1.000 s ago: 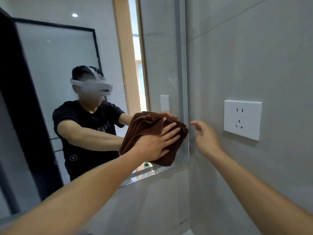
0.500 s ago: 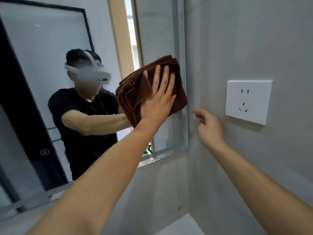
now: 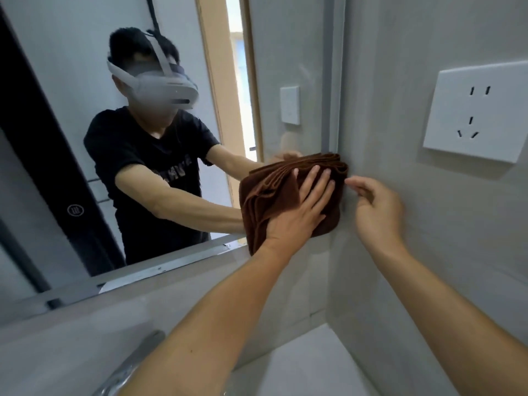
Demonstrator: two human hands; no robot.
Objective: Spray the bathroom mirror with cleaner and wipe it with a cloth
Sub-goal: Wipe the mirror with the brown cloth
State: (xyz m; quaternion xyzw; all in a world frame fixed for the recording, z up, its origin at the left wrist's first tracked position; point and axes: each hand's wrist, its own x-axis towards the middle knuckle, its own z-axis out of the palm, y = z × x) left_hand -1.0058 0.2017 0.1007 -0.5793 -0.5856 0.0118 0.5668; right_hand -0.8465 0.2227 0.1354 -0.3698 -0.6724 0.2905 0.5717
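The bathroom mirror (image 3: 288, 47) fills the upper left and reflects a person in a black shirt. A folded brown cloth (image 3: 268, 192) lies flat against the mirror's lower right corner. My left hand (image 3: 300, 212) presses on the cloth with fingers spread. My right hand (image 3: 377, 210) rests on the grey side wall just right of the cloth, fingers curled, holding nothing. No spray bottle is in view.
A white power socket (image 3: 474, 110) sits on the side wall (image 3: 428, 252) at upper right. Below the mirror are a grey ledge (image 3: 171, 281), a metal tap (image 3: 128, 367) at the bottom left, and a white counter surface (image 3: 308, 367).
My left hand has swept the cloth up the mirror's right edge and back down to the lower right corner. My right hand stayed on the side wall.
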